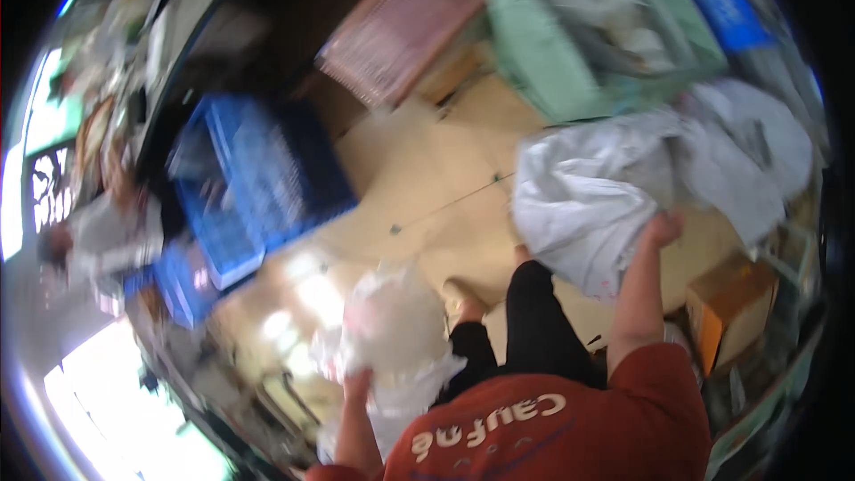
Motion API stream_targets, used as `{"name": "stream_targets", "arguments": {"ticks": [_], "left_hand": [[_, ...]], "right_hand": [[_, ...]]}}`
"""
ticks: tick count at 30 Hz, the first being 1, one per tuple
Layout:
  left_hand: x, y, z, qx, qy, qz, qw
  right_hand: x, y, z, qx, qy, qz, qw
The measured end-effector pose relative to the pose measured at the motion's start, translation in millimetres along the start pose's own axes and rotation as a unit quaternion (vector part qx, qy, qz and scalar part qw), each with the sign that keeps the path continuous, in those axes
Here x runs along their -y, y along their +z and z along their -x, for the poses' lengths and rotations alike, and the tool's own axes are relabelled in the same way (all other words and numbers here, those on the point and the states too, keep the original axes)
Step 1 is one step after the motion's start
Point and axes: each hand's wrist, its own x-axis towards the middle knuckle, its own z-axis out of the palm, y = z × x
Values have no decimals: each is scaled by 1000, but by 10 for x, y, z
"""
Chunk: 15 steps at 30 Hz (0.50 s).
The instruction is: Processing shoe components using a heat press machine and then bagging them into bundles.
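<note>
My right hand [660, 231] is closed on the edge of a large white sack [583, 183], which hangs crumpled out in front and spreads to the right. Down on the left, my left hand [358, 383] grips a translucent white plastic bag [392, 316]. The bag looks bulged and hangs beside my left leg; its contents are too blurred to make out. Both arms are held apart, and part of the left fingers is smeared by motion.
Blue plastic crates [258, 187] stand at the left on the tan tiled floor [427, 178]. A pink crate [401, 27] sits ahead, beside a pale green container [557, 80] with white bags in it. At the right is a cardboard box [730, 307]. Another person [116, 223] is at far left.
</note>
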Motion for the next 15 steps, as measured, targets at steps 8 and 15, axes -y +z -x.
{"name": "stream_targets", "arguments": {"ticks": [8,15], "left_hand": [[-275,-363,63,-6,157,328,932],[273,-585,596,-36,348,341,873]], "right_hand": [[3195,-2207,1016,448,-211,-434,753],[4337,-4100,3592,449,-740,-280,416]]}}
